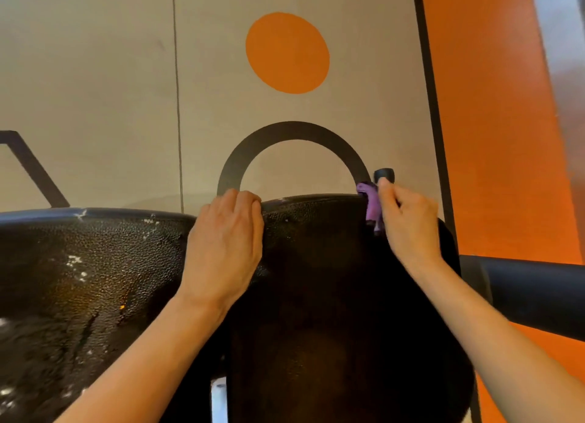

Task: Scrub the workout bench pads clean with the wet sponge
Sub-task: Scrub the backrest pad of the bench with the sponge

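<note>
Two black textured bench pads fill the lower view. The middle pad (316, 264) stands upright in front of me, dark and wet-looking. The left pad (88, 264) carries white foam flecks and a wet sheen. My left hand (226, 245) grips the top left corner of the middle pad, fingers curled over its edge. My right hand (408, 223) holds a purple sponge (372, 206) against the pad's top right corner; most of the sponge is hidden behind my fingers.
A beige wall with orange dots and a black arc rises right behind the pads. An orange wall panel (500, 122) stands to the right. A black knob (384, 174) pokes up beside my right hand. A black padded roller (531, 293) juts in from the right.
</note>
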### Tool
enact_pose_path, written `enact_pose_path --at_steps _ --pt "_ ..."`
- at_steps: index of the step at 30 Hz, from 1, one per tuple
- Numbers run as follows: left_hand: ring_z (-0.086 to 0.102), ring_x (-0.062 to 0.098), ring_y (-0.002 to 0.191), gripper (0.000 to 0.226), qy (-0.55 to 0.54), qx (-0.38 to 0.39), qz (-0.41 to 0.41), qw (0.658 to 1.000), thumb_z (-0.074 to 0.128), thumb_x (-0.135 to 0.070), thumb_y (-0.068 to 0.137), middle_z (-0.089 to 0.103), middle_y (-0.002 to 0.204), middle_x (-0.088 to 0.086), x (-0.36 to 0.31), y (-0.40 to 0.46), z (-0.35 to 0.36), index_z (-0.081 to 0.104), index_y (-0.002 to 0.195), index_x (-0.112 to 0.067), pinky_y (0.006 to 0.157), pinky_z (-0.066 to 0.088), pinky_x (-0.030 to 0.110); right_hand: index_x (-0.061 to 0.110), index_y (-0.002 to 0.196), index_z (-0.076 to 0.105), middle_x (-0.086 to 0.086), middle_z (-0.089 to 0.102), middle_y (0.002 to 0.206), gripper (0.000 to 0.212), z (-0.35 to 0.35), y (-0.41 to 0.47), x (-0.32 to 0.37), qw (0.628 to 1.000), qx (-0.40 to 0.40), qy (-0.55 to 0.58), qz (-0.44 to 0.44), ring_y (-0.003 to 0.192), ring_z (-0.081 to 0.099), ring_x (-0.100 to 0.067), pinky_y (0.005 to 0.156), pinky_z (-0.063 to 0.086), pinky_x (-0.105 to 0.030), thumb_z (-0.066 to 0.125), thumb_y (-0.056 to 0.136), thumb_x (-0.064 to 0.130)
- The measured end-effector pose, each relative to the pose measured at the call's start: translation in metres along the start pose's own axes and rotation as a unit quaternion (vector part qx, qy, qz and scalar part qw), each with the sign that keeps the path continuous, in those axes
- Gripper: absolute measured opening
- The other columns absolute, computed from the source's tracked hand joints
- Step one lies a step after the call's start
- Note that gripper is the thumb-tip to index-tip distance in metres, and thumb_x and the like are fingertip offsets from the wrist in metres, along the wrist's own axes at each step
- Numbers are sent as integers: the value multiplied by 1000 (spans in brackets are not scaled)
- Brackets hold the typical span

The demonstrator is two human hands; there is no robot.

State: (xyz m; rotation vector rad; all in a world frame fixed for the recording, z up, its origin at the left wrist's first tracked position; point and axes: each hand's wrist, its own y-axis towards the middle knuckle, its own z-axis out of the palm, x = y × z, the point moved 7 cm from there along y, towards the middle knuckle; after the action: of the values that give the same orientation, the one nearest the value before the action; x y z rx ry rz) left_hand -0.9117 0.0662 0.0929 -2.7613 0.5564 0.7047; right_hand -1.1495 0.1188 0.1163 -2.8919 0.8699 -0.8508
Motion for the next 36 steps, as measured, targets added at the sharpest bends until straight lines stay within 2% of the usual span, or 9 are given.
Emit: enact_pose_path --at_steps 4,8,10,13,20,26,29,33,36 --pt "49 19 72 32 33 -20 2 999 27 -22 103 53 84 2 3 0 4 57 94 -12 71 44 37 25 61 50 12 45 55 43 46 -12 61 994 -61 -57 -64 58 47 -7 63 36 -23 34 100 35" --pt "49 20 75 32 51 -7 21 998 27 -23 103 53 86 3 2 2 8 56 96 -13 72 44 38 19 65 59 6 58 63 44 62 -21 97 970 76 -30 -230 67 55 -10 70 45 -26 39 101 35" --pt "48 19 73 30 58 -14 21 998 29 -21 102 53 84 3 4 3 7 57 94 -12 70 42 36 21 60 55 4 55 61 48 41 -3 56 981 123 -5 -150 63 55 -4 67 42 -21 37 100 41" --pt "50 20 72 30 48 -17 9 999 32 -19 101 56 83 4 3 3 6 59 93 -11 69 42 36 20 60 53 8 48 56 48 13 1 15 999 0 -51 14 57 50 -6 62 36 -22 37 103 34" --pt "56 23 84 32 31 28 12 999 28 -24 101 58 94 2 11 -3 -18 59 104 -13 82 41 35 18 75 64 6 65 76 39 79 -35 119 967 54 -50 -242 75 56 -8 78 46 -25 39 101 33" --pt "59 29 104 38 88 28 0 996 29 -29 101 63 109 8 69 -18 -61 58 119 -13 99 34 39 21 62 52 14 48 61 42 34 -11 47 999 -19 -30 -16 65 48 -1 85 45 -37 38 101 32" --pt "59 29 94 35 118 45 5 992 30 -29 100 62 100 6 77 -22 -54 61 109 -14 93 37 42 20 69 60 10 58 68 33 73 -33 105 990 -48 -80 -107 70 48 -5 79 41 -25 46 99 28" --pt "57 29 85 29 130 20 27 991 34 -25 99 60 92 7 77 -22 -54 60 102 -12 87 39 43 18 87 68 6 67 82 31 90 -40 135 953 92 -89 -273 79 56 -9 77 43 -24 46 99 36" --pt "57 28 83 32 132 10 36 991 32 -25 100 60 91 7 75 -20 -55 61 101 -11 85 39 41 22 79 65 9 64 80 38 50 -15 82 983 112 -64 -134 82 56 -6 84 48 -35 39 101 39"
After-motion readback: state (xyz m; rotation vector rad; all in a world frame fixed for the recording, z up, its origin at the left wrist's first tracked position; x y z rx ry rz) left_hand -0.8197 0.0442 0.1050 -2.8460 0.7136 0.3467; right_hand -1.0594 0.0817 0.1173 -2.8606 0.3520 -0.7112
